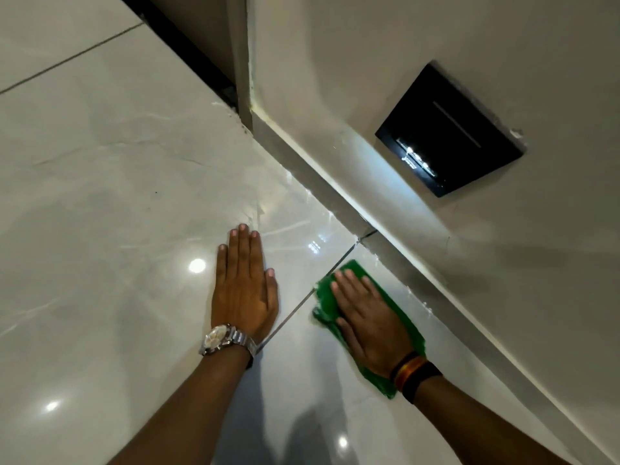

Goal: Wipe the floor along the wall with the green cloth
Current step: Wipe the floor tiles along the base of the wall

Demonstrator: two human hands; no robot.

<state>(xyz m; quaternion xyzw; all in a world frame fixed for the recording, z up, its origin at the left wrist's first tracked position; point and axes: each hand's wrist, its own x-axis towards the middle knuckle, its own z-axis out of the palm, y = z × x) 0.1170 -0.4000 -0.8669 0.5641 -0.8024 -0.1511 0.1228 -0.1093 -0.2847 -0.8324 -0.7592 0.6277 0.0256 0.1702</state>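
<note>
The green cloth (327,302) lies flat on the glossy white tiled floor (117,196), close to the grey skirting (335,186) at the foot of the wall (419,45). My right hand (367,317) presses flat on top of the cloth, fingers together and pointing up-left; cloth shows on both sides of it. My left hand (243,285) rests palm-down on the bare tile left of the cloth, across a dark grout line (295,312), fingers extended and holding nothing. A silver watch is on the left wrist, dark bands on the right.
A black wall plate with a lit strip (449,130) is set low in the wall above the skirting. A dark door gap (188,52) runs along the floor at the upper left, meeting the wall corner (243,105).
</note>
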